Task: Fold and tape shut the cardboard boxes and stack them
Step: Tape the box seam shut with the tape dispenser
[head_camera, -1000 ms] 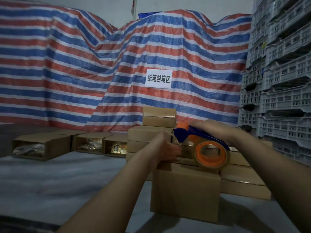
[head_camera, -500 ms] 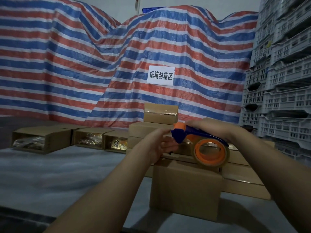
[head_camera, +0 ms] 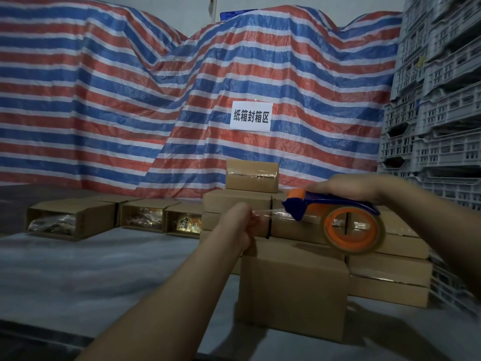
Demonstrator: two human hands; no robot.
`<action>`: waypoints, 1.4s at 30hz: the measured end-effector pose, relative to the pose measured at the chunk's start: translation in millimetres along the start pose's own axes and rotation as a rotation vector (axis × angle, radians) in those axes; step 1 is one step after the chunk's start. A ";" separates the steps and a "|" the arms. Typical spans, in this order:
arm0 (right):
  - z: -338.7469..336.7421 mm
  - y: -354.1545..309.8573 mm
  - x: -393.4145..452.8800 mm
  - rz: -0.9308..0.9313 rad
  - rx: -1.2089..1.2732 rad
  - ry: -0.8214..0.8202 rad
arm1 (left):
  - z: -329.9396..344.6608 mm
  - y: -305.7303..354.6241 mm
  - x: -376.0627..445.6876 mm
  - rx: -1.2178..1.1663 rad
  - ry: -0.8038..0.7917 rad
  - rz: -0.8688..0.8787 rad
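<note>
The right hand point(head_camera: 351, 188) is motion-blurred, its fingers hidden behind the tape dispenser point(head_camera: 330, 207). Both forearms run off the near edge. The open boxes point(head_camera: 73, 220) far left hold packets — too dim to identify.

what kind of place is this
Probably a warehouse packing area: taped cardboard boxes are stacked up, grey plastic crates tower at the right, and a striped tarp covers goods behind.

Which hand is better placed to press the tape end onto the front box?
Left. The left hand already pinches the tape's free end above the box, while the right hand grips the tape dispenser.
</note>
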State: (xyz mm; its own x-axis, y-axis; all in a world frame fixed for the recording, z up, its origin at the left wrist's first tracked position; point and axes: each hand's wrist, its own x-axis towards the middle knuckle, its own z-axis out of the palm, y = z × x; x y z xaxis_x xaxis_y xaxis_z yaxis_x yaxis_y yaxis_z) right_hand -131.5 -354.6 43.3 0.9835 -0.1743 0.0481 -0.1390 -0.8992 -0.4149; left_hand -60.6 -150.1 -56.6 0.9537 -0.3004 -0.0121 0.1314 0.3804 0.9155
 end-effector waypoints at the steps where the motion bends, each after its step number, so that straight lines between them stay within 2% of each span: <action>1: -1.4 3.0 -0.9 0.014 0.010 -0.010 | -1.8 -3.1 2.8 -0.038 0.038 0.010; 7: 13.7 1.9 6.7 -0.019 -0.017 -0.038 | -8.0 -23.6 9.7 -0.208 0.132 0.036; 9: 14.5 -3.3 7.1 -0.001 -0.034 -0.061 | -15.7 -26.0 8.7 -0.030 0.207 0.130; 11: 16.6 -8.0 7.3 0.006 -0.069 -0.058 | -28.4 -30.8 9.8 0.241 0.291 0.320; 14: 21.8 -14.9 8.2 -0.030 -0.172 -0.025 | -47.4 -41.7 11.6 0.506 0.303 0.481; 25: 33.2 -36.0 15.4 -0.026 -0.304 -0.116 | -65.1 -52.4 19.6 0.582 0.233 0.337; 32: 35.3 -37.8 17.8 -0.023 -0.331 -0.134 | -60.0 -70.8 21.7 0.579 0.106 0.052; 37: 34.1 -39.9 16.1 -0.083 -0.337 -0.196 | -49.5 -71.3 16.3 0.589 0.072 -0.041; 40: 33.8 -39.2 18.9 -0.014 -0.268 -0.212 | -47.2 -69.0 14.7 0.659 0.091 -0.124; 42: 34.6 -38.1 20.8 0.024 -0.246 -0.213 | -51.8 -69.3 13.5 0.700 0.051 -0.143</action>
State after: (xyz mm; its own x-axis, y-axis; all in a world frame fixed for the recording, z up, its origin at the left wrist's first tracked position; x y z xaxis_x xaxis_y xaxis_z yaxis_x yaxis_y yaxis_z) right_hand -101.7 -310.0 28.7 0.9780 -0.1324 -0.1613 -0.1611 -0.9704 -0.1800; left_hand -42.9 -135.2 -141.0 0.9538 -0.2576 -0.1546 0.0682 -0.3155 0.9465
